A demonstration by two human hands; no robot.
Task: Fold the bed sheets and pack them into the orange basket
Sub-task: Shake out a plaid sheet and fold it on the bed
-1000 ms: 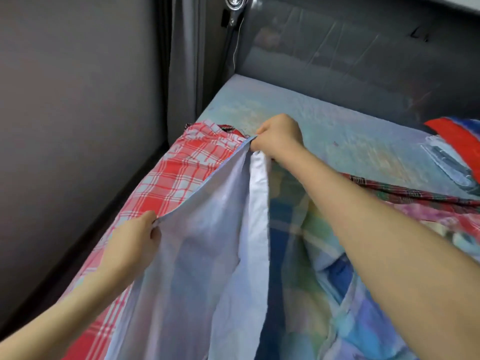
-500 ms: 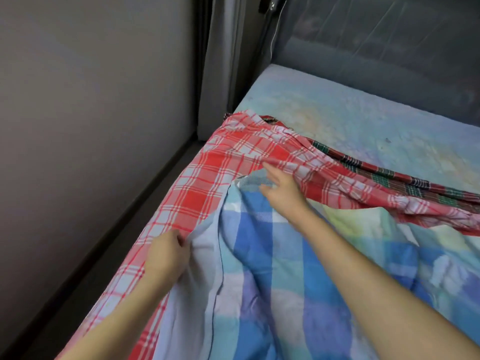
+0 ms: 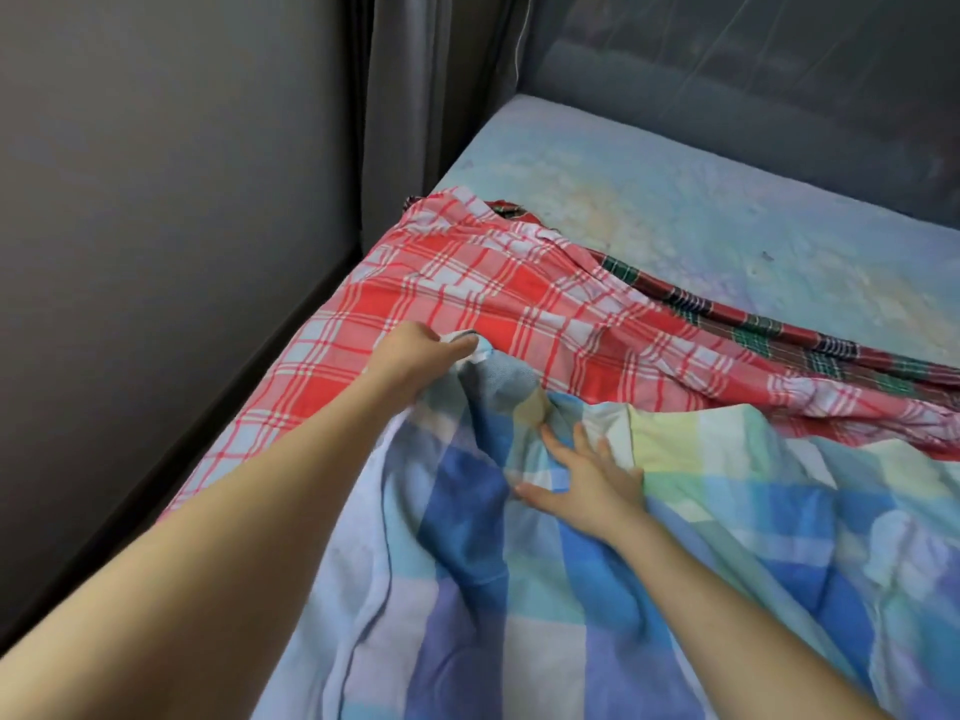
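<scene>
A blue, green and white checked sheet (image 3: 597, 589) lies spread over the near part of the bed, on top of a red and white checked sheet (image 3: 467, 298). My left hand (image 3: 415, 356) pinches the far left corner of the blue checked sheet. My right hand (image 3: 587, 480) rests flat on that sheet with its fingers spread, just right of the corner. A dark red and green plaid sheet (image 3: 753, 324) pokes out from under the red one. The orange basket is not in view.
The mattress (image 3: 675, 200) beyond the sheets is pale blue with faded stains. A dark padded headboard (image 3: 727, 96) closes the far end. A grey wall (image 3: 156, 200) and a curtain (image 3: 415, 96) run along the left, with a narrow gap beside the bed.
The blue sheet was held up by both hands and now lies flat, coloured side up. My left hand moved forward to its far corner; my right hand let go and lies flat on it.
</scene>
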